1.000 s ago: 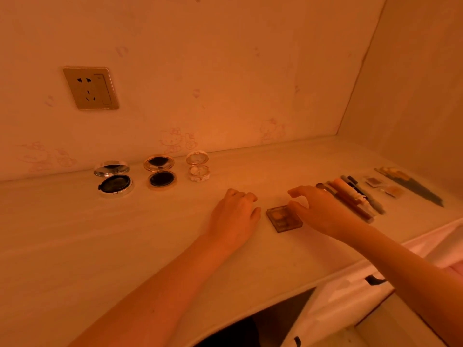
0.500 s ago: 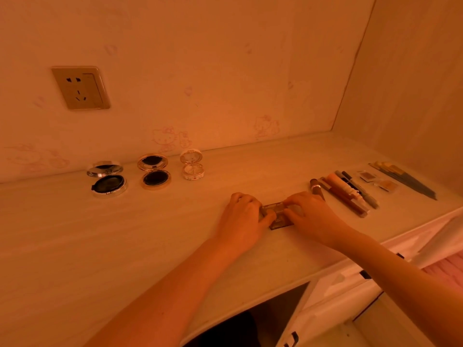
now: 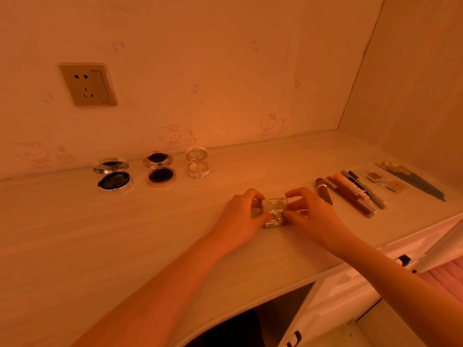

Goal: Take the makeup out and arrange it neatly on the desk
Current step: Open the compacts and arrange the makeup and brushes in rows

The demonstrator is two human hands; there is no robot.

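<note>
While the left hand (image 3: 240,216) and right hand (image 3: 310,216) pinch a palette (image 3: 274,209), compacts (image 3: 160,169) back-left, pencils (image 3: 350,194) right.

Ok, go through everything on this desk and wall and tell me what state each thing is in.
Silver compact: open, lid up.
Gold compact: open, lid up.
White compact: open, lid up.
Small palette: pinched between left hand and right hand; open or shut, cannot tell.
Pens and pencils: lying side by side, no hand on them.
Wall socket: nothing plugged in.
</note>
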